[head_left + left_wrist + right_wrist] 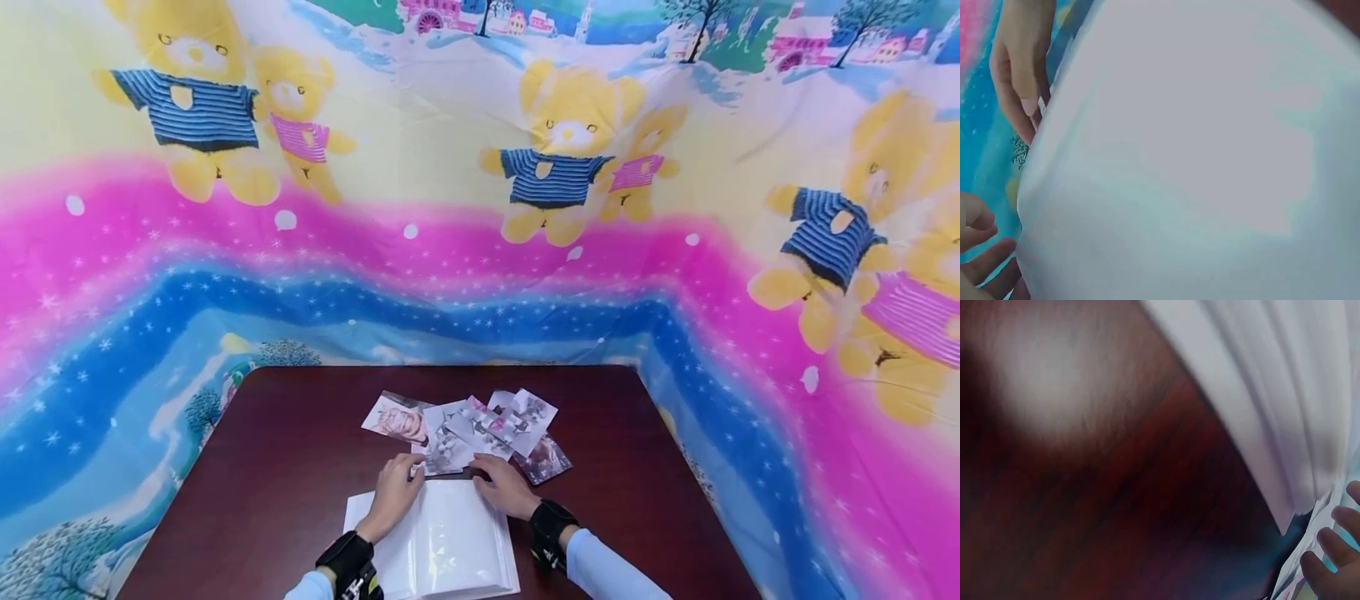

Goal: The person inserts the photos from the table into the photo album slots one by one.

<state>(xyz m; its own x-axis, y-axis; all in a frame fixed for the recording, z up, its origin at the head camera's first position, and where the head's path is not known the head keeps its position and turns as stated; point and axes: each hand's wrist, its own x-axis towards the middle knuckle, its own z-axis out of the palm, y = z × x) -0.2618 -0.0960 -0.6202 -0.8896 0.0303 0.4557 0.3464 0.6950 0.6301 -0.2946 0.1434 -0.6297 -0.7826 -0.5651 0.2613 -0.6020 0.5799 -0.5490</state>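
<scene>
An opened photo album (459, 533) with white pages and shiny clear sleeves lies near the table's front. My left hand (396, 492) is at the album's far left edge; in the left wrist view its loosely bent fingers (994, 269) meet the page edge. Over the far right corner is my right hand (506, 487), its thumb towards the album's edge. In the right wrist view, the right fingers (1335, 547) are spread beside the page ends. Just beyond both hands lies an overlapping pile of photos (487, 429).
A dark reddish table (285, 467) carries everything. A pinkish portrait picture (397, 419) lies at the pile's left, a darker print (543, 460) at its right. Behind the table hangs a bright cloth (420, 275) printed with bears.
</scene>
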